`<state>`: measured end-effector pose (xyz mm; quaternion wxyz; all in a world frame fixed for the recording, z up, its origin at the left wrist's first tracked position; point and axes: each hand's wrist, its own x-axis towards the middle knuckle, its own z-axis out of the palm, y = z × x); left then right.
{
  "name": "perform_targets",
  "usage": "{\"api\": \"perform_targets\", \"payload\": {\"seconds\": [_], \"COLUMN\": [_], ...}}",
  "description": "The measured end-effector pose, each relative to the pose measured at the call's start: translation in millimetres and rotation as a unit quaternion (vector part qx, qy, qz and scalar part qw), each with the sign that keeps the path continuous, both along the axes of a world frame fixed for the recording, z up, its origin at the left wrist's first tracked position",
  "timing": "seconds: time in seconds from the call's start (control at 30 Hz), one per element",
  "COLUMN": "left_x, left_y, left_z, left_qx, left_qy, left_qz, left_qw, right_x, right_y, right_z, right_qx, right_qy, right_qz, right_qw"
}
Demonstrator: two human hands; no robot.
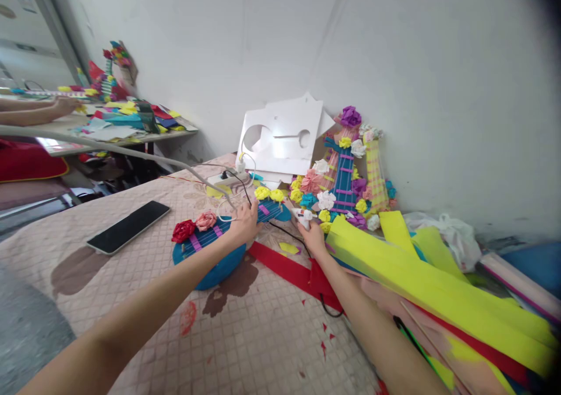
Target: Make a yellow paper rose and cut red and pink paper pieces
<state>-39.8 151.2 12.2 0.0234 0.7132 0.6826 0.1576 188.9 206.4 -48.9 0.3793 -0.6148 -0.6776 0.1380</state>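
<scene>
A blue paper guitar (210, 249) with purple bands lies on the patterned cloth. It carries a red rose (183, 230) and a pink rose (205, 219) on its body and yellow flowers (269, 194) near its head. My left hand (245, 222) is closed around the guitar's neck. My right hand (312, 231) grips a white glue gun (303, 215), its nozzle pointing left toward the neck. The gun's black cord (284, 231) runs across the cloth.
A black phone (128, 227) lies at left. A power strip (228, 177), white cut card (280, 141) and more flower-covered guitars (346, 176) stand by the wall. Yellow sheets (421, 272) and a red strip (284, 269) lie at right. Another person's arm (35, 111) rests on a far table.
</scene>
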Motion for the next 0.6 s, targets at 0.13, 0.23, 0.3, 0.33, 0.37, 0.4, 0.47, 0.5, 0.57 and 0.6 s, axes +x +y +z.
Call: {"api": "perform_targets", "payload": {"seconds": [0.13,0.23,0.3,0.33,0.37,0.4,0.47,0.5,0.57,0.6], "left_x": [-4,-3,-2,-1,-1,-1,-2,-3,-6,-8], "left_y": [3,13,22,26,29,32,36,36,36,35], "left_z": [-0.1,-0.2,-1.3,-2.3,-3.9,-5.9,-11.2,-14.1,-19.7,-22.0], "left_qx": [-0.002,-0.01,-0.014,-0.015,-0.016,-0.016,-0.018,-0.019,-0.016,-0.012], "left_qy": [-0.004,-0.009,-0.013,-0.014,-0.015,-0.015,-0.016,-0.016,-0.019,-0.02], "left_qz": [0.009,0.024,0.032,0.034,0.034,0.033,0.033,0.033,0.033,0.032], "left_qw": [1.0,1.0,0.999,0.999,0.999,0.999,0.999,0.999,0.999,0.999], "right_x": [-1,0,1,2,3,4,5,6,7,8], "right_y": [1,1,0,-1,-1,-2,-4,-5,-8,-9], "right_z": [-1.8,-1.1,0.0,0.6,1.0,1.2,1.4,1.2,0.8,0.6], "right_qx": [-0.003,0.001,0.003,0.003,0.002,0.002,0.0,0.0,-0.003,-0.004], "right_qy": [-0.011,-0.011,-0.011,-0.01,-0.01,-0.009,-0.007,-0.005,-0.003,-0.003], "right_qz": [0.005,0.012,0.018,0.021,0.025,0.029,0.04,0.044,0.05,0.052], "right_qw": [1.0,1.0,1.0,1.0,1.0,1.0,0.999,0.999,0.999,0.999]}}
